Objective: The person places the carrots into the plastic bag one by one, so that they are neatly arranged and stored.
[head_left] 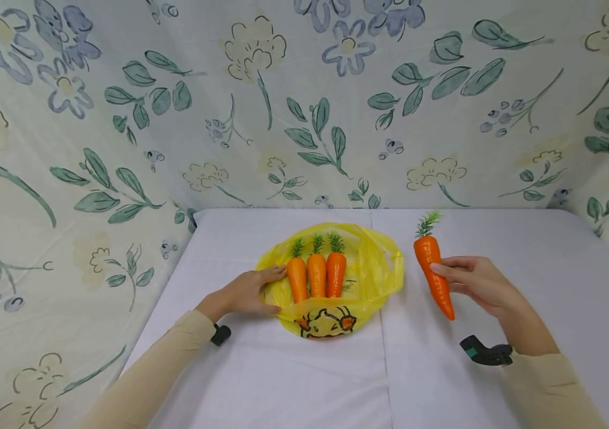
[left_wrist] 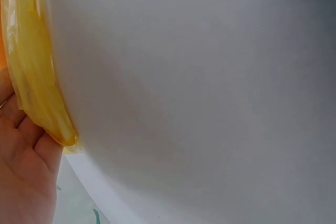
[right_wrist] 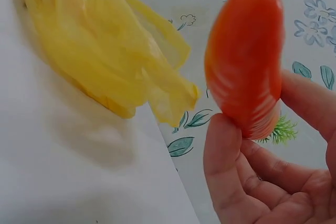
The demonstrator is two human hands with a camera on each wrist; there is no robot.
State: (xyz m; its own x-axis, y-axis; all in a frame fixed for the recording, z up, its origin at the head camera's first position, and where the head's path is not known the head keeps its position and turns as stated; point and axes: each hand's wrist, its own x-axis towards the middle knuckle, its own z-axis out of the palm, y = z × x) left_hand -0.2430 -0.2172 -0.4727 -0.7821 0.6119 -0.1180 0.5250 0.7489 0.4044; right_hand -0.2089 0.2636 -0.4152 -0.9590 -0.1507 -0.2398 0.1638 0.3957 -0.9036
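Note:
A yellow plastic bag (head_left: pixel 374 268) lies on the white table with its mouth spread wide and a cartoon face printed on its near side. Three orange carrots (head_left: pixel 317 275) with green tops sit side by side in it, their lower ends hidden by the bag's front. My left hand (head_left: pixel 251 292) holds the bag's left edge; in the left wrist view the yellow plastic (left_wrist: pixel 34 72) covers its fingertips. To the right of the bag, my right hand (head_left: pixel 478 280) pinches another carrot (head_left: pixel 433 274) between thumb and fingers, green top up and tip down.
The white table (head_left: pixel 304 381) stretches around the bag, with a seam running to its front edge. Floral cloth (head_left: pixel 304 107) hangs behind the table and along its sides. A dark wrist strap (head_left: pixel 487 351) shows at the right sleeve.

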